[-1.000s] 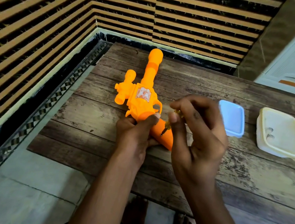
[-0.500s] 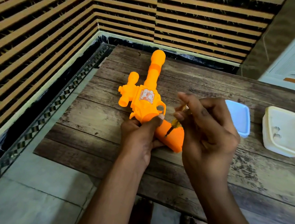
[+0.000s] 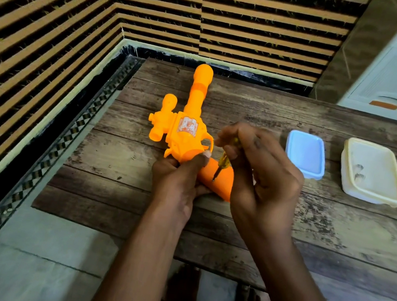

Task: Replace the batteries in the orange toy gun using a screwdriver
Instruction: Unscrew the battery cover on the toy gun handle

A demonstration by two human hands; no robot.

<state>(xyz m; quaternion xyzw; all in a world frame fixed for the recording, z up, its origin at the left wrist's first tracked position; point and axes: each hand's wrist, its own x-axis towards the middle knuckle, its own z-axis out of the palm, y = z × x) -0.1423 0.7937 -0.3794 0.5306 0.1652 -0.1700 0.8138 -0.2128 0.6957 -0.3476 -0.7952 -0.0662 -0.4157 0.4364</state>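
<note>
The orange toy gun (image 3: 188,125) lies on the wooden table (image 3: 310,227), barrel pointing away from me. My left hand (image 3: 176,181) grips it where the body meets the handle, thumb on top. My right hand (image 3: 259,171) pinches a small yellow-handled screwdriver (image 3: 222,163) between thumb and fingers. The tool stands nearly upright with its tip touching the upper face of the gun's handle. Most of the screwdriver's handle is hidden inside my fingers.
A light blue lid or tray (image 3: 306,154) and a cream plastic box (image 3: 372,171) sit on the table to the right of my hands. A striped wall (image 3: 86,0) runs along the left and back. My bare feet show below the table's near edge.
The view has shifted slightly. My right hand has kept the screwdriver on the gun's handle, its fingers shifting a little around the tool. The left hand still holds the gun in place.
</note>
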